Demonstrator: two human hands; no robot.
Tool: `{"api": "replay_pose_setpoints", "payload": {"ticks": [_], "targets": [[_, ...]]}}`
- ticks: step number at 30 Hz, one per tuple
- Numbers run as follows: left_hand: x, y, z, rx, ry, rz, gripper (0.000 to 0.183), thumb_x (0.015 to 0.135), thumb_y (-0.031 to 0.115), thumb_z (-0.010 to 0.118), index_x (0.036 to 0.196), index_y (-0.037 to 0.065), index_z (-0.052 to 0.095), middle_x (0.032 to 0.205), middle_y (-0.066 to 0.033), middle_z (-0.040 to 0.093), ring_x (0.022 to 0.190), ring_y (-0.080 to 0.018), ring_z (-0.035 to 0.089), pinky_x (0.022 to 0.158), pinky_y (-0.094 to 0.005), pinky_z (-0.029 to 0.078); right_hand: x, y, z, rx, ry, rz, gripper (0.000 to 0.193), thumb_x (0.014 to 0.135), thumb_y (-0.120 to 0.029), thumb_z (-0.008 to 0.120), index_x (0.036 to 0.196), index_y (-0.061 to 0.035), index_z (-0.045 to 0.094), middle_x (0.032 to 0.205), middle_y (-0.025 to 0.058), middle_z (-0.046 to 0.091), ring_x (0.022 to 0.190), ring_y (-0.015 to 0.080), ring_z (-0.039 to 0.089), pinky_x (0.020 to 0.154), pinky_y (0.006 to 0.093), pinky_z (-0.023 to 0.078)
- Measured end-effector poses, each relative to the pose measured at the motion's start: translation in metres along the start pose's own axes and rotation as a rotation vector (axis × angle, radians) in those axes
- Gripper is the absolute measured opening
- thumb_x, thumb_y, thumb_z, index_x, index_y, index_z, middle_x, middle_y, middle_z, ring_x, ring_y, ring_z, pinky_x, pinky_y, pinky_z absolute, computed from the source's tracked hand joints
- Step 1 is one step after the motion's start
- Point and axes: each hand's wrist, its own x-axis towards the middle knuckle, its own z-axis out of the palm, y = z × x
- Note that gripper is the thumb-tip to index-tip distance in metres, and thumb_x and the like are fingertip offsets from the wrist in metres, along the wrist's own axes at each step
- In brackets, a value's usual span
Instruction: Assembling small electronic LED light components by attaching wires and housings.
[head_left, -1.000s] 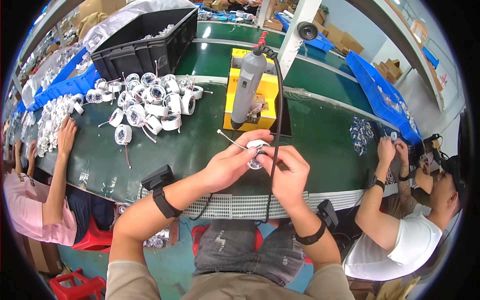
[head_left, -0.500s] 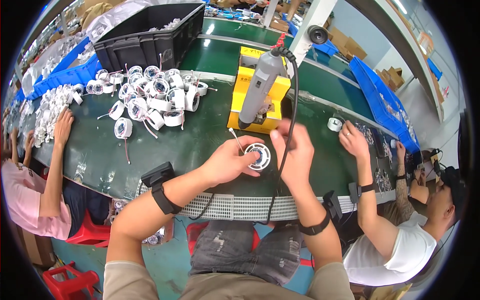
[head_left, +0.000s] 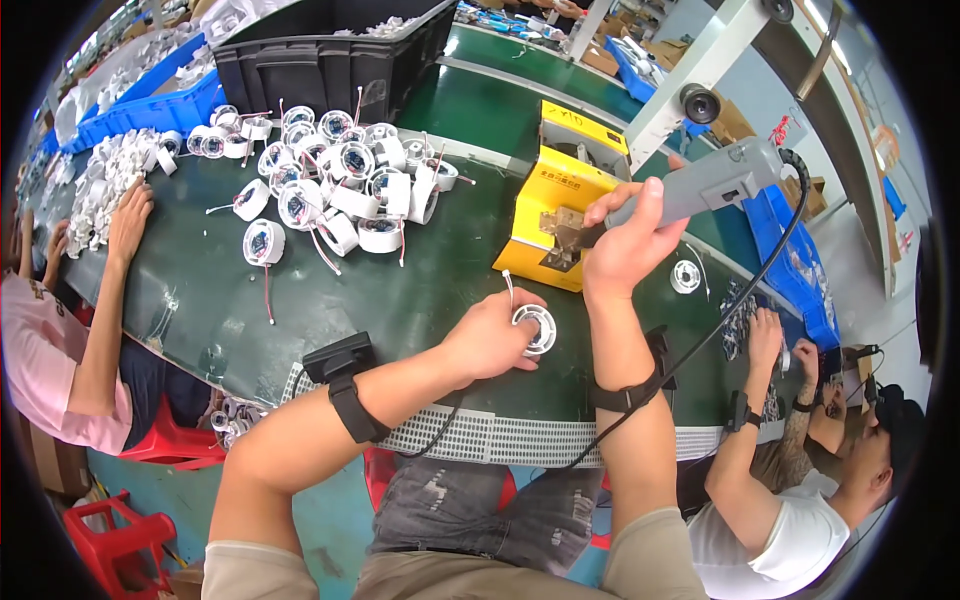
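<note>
My left hand (head_left: 492, 335) is closed on a small white ring-shaped housing (head_left: 546, 338), held low over the green bench with its open face up. A thin wire with a white plug sticks up beside my fingers. My right hand (head_left: 628, 255) grips a grey electric screwdriver (head_left: 710, 183), tilted so its cabled end points up and right. The driver's tip end lies behind my fingers, close to the metal front of a yellow box-shaped screw feeder (head_left: 565, 190). A black cable hangs from the tool across my right forearm.
Several wired white housings (head_left: 340, 185) lie heaped left of the feeder, before a black crate (head_left: 330, 75). One white part (head_left: 685, 277) lies to the right. Blue bins (head_left: 140, 120) and small white pieces (head_left: 105, 190) fill the far left. Co-workers' hands (head_left: 765, 340) work on both sides.
My right hand has taken hold of the screwdriver, which stood in front of the feeder, and tilted it up and right. My left hand still holds the housing. The right-hand co-worker's hand has drawn back.
</note>
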Motion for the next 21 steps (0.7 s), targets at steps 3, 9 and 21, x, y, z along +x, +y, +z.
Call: {"api": "replay_pose_setpoints", "payload": {"ticks": [3,9,21], "targets": [[-0.001,0.001,0.001,0.008,0.017,-0.016,0.029,0.095,0.006,0.048,0.122,-0.004,0.049,0.103,-0.0130,0.061,0.085,-0.0204,0.066,0.074,-0.0321,0.060,0.001,0.004,0.001,-0.044,-0.010,-0.007,0.035,0.097,-0.018,0.042,0.128,-0.0032,0.036,0.062,0.0075,0.046,0.045,0.0152,0.046,0.043,0.0290,0.041],[-0.001,0.002,0.000,-0.025,0.035,-0.021,0.029,0.094,0.006,0.048,0.122,-0.004,0.047,0.104,-0.0137,0.060,0.085,-0.0208,0.066,0.073,-0.0322,0.060,-0.002,0.006,0.003,-0.072,-0.029,-0.002,0.032,0.096,-0.018,0.044,0.124,-0.0028,0.038,0.061,0.0076,0.046,0.045,0.0150,0.046,0.042,0.0288,0.040],[0.003,-0.001,0.000,-0.066,0.055,-0.055,0.029,0.094,0.005,0.048,0.121,-0.004,0.045,0.105,-0.0140,0.058,0.084,-0.0226,0.066,0.073,-0.0333,0.060,-0.014,-0.008,-0.006,-0.040,-0.090,0.135,0.034,0.097,-0.019,0.043,0.125,-0.0028,0.036,0.065,0.0074,0.045,0.046,0.0158,0.046,0.042,0.0297,0.041]]}}
